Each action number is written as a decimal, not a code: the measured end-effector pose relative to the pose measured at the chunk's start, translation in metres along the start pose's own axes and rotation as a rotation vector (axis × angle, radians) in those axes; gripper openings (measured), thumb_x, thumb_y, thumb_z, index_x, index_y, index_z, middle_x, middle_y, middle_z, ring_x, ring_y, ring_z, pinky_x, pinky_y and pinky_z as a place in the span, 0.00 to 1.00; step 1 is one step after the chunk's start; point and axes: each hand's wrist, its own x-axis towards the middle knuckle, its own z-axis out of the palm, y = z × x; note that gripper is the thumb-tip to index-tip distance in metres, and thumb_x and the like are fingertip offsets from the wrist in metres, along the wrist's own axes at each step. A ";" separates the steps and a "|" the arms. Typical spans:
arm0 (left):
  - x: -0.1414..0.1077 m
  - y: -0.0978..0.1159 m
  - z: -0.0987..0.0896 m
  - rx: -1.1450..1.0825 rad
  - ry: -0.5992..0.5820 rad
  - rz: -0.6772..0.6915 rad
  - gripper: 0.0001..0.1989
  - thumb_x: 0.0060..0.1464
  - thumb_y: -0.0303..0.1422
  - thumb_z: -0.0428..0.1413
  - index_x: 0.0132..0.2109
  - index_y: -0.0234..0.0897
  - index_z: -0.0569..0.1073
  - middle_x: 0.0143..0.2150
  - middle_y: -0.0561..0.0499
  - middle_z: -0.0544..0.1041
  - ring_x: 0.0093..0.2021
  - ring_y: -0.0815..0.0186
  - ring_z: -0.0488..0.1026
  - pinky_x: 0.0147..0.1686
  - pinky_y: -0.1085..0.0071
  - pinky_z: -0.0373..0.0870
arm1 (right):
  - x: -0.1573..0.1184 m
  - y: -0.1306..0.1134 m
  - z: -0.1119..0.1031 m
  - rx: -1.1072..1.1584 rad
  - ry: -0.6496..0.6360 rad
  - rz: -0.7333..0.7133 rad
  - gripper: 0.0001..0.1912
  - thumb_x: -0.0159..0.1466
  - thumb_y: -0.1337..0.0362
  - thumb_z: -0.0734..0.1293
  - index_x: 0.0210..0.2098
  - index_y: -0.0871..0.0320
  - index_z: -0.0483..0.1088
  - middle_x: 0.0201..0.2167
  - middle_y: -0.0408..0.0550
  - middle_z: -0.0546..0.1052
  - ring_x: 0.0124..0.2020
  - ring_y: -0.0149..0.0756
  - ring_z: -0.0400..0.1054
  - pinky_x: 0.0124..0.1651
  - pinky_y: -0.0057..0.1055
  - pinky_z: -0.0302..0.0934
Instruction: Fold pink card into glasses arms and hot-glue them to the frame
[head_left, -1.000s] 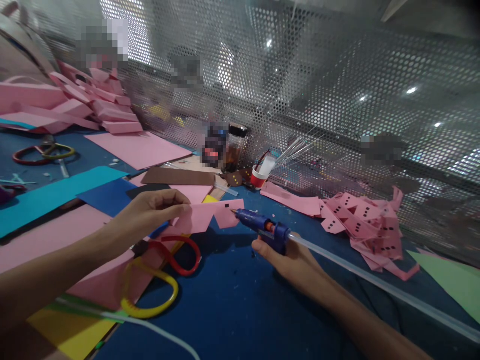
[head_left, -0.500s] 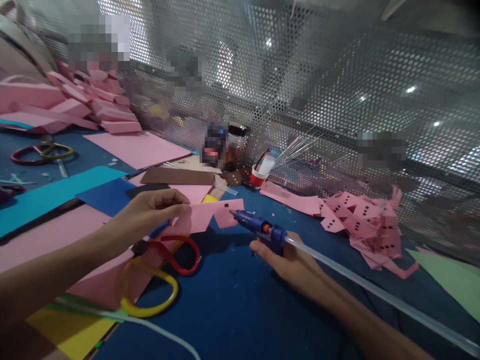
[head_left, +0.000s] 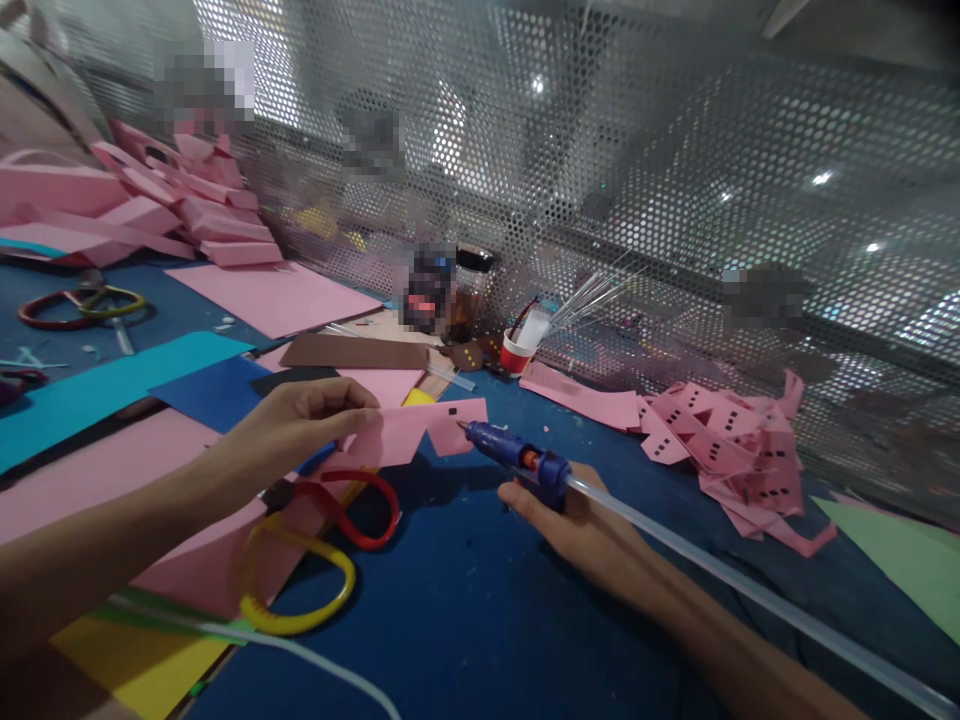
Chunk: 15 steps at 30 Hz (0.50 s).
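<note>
Between the thumb and fingers of my left hand (head_left: 319,410) is one end of a pink paper strip (head_left: 397,430), notched along its lower edge and marked with a small black square. My right hand (head_left: 570,520) is wrapped round a blue glue gun (head_left: 517,452). Its tip points left at the strip's free end; whether it touches the paper I cannot tell. A long clear glue stick (head_left: 720,570) sticks out of the gun's back toward the lower right. Under my left hand, scissors with a red and a yellow handle loop (head_left: 296,630) lie on pink paper (head_left: 225,565).
Marked pink strips (head_left: 739,450) are heaped at the right, near green paper (head_left: 892,550). A red and white cup (head_left: 516,355) holds thin clear sticks by the perforated metal screen (head_left: 675,150). A second pair of scissors (head_left: 75,305) lies left. A white cord (head_left: 322,660) crosses the front.
Both hands keep nearly the same place. The glue gun has shifted very slightly left, its tip still by the strip's end.
</note>
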 end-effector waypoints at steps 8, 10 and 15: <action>0.000 0.000 0.000 0.003 0.001 0.012 0.15 0.52 0.46 0.63 0.37 0.37 0.78 0.32 0.53 0.75 0.31 0.67 0.68 0.30 0.73 0.63 | 0.000 -0.001 0.000 0.011 -0.006 -0.014 0.20 0.68 0.51 0.67 0.27 0.54 0.59 0.23 0.39 0.62 0.25 0.29 0.54 0.28 0.30 0.50; 0.000 -0.001 0.000 0.009 -0.002 0.015 0.15 0.53 0.46 0.62 0.37 0.38 0.78 0.32 0.53 0.74 0.31 0.68 0.67 0.30 0.72 0.62 | 0.000 -0.001 0.000 0.015 -0.001 -0.014 0.20 0.67 0.51 0.67 0.27 0.54 0.59 0.24 0.39 0.62 0.25 0.29 0.54 0.28 0.30 0.50; 0.001 -0.003 -0.001 0.029 -0.011 0.020 0.15 0.54 0.46 0.62 0.37 0.39 0.78 0.32 0.53 0.74 0.32 0.68 0.67 0.30 0.71 0.61 | 0.000 -0.002 0.000 0.020 -0.002 0.000 0.19 0.67 0.51 0.67 0.27 0.54 0.59 0.23 0.39 0.63 0.24 0.29 0.53 0.27 0.30 0.50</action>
